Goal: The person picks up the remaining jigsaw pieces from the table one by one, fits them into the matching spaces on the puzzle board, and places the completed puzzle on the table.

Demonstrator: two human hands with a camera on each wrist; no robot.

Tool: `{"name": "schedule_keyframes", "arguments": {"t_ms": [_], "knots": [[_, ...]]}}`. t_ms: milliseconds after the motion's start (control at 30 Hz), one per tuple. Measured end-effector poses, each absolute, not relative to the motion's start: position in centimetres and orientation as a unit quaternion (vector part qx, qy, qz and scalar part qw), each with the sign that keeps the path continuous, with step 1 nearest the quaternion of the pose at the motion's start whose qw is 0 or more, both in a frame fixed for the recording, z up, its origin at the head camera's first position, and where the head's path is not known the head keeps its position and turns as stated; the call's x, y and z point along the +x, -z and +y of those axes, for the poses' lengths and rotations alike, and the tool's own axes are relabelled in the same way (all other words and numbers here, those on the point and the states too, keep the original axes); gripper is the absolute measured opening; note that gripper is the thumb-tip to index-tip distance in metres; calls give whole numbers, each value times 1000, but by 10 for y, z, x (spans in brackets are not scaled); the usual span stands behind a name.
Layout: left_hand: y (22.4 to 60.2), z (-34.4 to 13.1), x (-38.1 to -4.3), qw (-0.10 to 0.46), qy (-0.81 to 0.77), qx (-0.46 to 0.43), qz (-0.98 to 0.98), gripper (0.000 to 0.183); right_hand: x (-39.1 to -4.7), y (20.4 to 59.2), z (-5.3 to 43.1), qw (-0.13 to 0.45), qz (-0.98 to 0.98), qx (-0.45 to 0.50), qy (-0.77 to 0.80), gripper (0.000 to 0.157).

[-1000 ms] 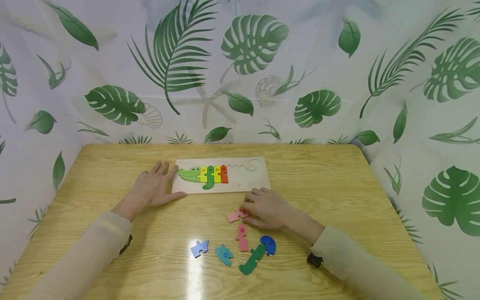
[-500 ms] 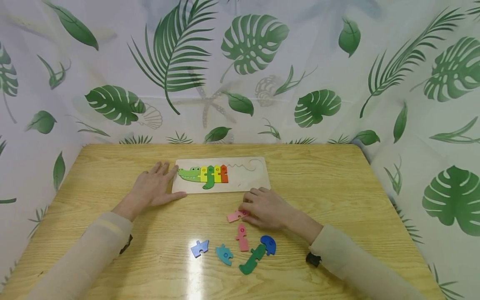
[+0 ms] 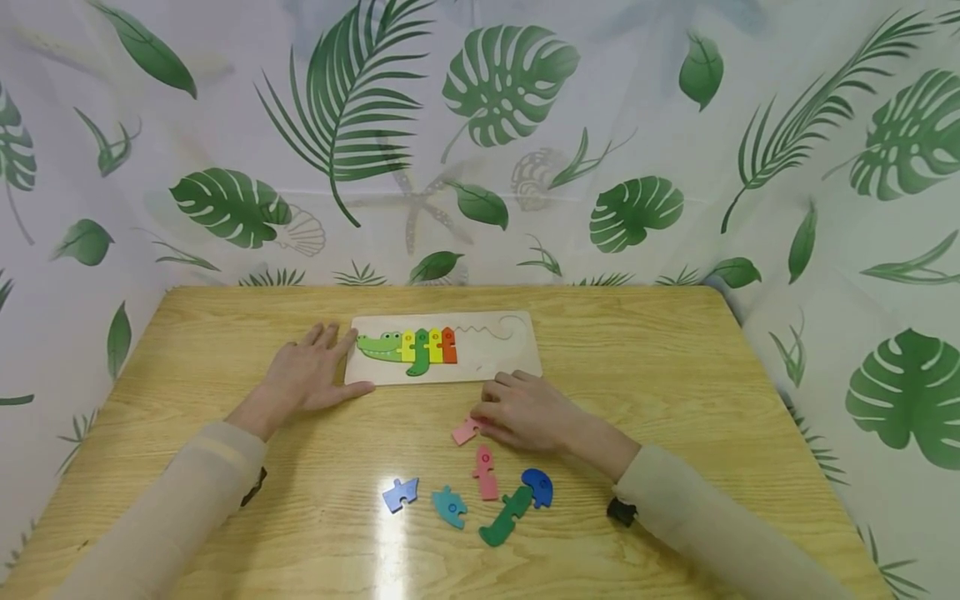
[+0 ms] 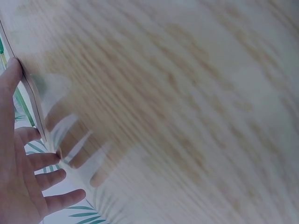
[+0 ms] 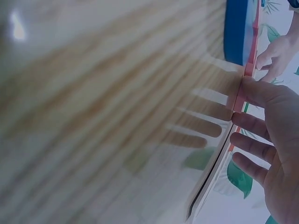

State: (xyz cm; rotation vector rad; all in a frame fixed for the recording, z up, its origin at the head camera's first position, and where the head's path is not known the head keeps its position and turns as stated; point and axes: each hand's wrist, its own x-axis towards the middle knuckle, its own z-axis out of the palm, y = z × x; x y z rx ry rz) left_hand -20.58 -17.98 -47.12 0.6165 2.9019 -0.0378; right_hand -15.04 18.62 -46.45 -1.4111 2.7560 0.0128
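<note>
My left hand (image 3: 303, 375) lies with spread fingers at the left end of a pale wooden puzzle board (image 3: 504, 357), thumb and index finger touching its edge. A green crocodile head (image 3: 381, 347) and several yellow, green and red body pieces sit in the board; its right part shows only the engraved tail outline. Just in front of the board, my right hand (image 3: 528, 412) pinches a pink puzzle piece (image 3: 464, 432) between thumb and index finger, which cover its right end. A second pink piece (image 3: 486, 473) lies on the table close below that hand.
Nearer the front lie a light-blue piece (image 3: 401, 495), a turquoise piece (image 3: 450, 507), a long green piece (image 3: 506, 518) and a dark-blue rounded piece (image 3: 537, 487). A leaf-print cloth (image 3: 555, 225) hangs behind the wooden table (image 3: 645, 350) and along its sides.
My right hand has shifted slightly left and turned the pink piece, now more covered by the fingers. The left hand keeps its place at the board.
</note>
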Motion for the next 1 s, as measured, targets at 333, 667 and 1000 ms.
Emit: {"name": "schedule_keyframes", "arguments": {"t_ms": [333, 667, 1000], "knots": [[472, -179, -206, 86, 14, 207, 974, 101, -152, 463, 180, 26, 888, -459, -11, 28], [471, -179, -206, 86, 15, 208, 974, 101, -153, 464, 173, 21, 887, -461, -29, 31], [472, -179, -206, 85, 12, 207, 975, 101, -152, 458, 167, 35, 886, -460, -38, 31]]}}
